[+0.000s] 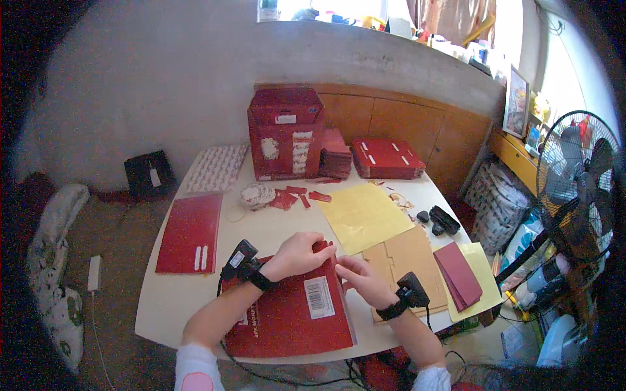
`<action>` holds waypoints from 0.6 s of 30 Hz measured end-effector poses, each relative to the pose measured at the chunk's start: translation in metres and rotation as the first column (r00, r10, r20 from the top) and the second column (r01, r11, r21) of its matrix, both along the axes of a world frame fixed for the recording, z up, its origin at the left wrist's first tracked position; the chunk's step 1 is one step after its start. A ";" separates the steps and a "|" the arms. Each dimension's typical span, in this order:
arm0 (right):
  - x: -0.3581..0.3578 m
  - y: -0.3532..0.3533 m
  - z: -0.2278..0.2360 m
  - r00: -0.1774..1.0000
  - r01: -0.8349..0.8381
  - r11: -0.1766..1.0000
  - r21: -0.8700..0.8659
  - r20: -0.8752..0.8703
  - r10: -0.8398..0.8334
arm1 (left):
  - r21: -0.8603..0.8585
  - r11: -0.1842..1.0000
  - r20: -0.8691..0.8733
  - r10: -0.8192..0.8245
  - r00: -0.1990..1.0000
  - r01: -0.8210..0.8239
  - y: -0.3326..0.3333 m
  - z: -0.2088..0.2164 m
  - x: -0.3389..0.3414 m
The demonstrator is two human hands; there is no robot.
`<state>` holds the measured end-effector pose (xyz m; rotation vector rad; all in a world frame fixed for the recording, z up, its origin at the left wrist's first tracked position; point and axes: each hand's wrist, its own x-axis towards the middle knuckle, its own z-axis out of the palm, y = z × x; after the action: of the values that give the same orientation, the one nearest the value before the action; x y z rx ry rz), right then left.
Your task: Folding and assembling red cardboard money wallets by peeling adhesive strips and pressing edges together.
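Note:
A flat red cardboard box [287, 326] with a white barcode label [319, 298] lies in front of me at the table's near edge. My left hand [298, 255] rests over its far right corner, fingers closed on the edge there. Just to the right, my right hand [366, 280] has its thumb and fingers pinched at the same corner, along the box's right side. The fingertips of both hands nearly meet. Each wrist wears a black strap with a small black device.
Behind stand a tall red carton [287, 140] and a stack of red flat boxes [388, 158]. Red scraps [287, 199], yellow paper [365, 215], brown cardboard [407, 260] and maroon pieces [458, 277] lie around. Another red sheet [189, 234] is at left; a fan [577, 176] stands right.

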<state>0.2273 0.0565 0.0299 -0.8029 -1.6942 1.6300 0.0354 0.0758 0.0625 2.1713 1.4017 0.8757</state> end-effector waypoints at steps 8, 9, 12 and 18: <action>-0.008 -0.003 -0.009 0.997 0.073 0.993 0.097 -0.022 -0.072 | -0.015 1.000 0.075 -0.022 0.997 0.023 -0.005 -0.002 -0.001; -0.008 -0.002 -0.011 0.996 0.062 0.995 0.078 -0.067 -0.057 | -0.019 1.000 0.070 -0.022 0.997 0.023 -0.005 -0.002 0.000; -0.008 -0.002 -0.010 0.993 0.040 0.997 0.066 -0.110 -0.033 | -0.036 0.999 0.032 -0.017 0.999 0.018 -0.004 -0.001 -0.001; -0.012 -0.003 -0.012 0.992 0.069 0.995 0.071 -0.112 -0.061 | -0.019 1.000 0.053 0.006 0.999 -0.005 -0.008 0.000 0.000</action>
<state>0.2153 0.0531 0.0178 -0.7119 -1.6252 1.5296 0.0357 0.0677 0.0621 2.1156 1.3860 0.9109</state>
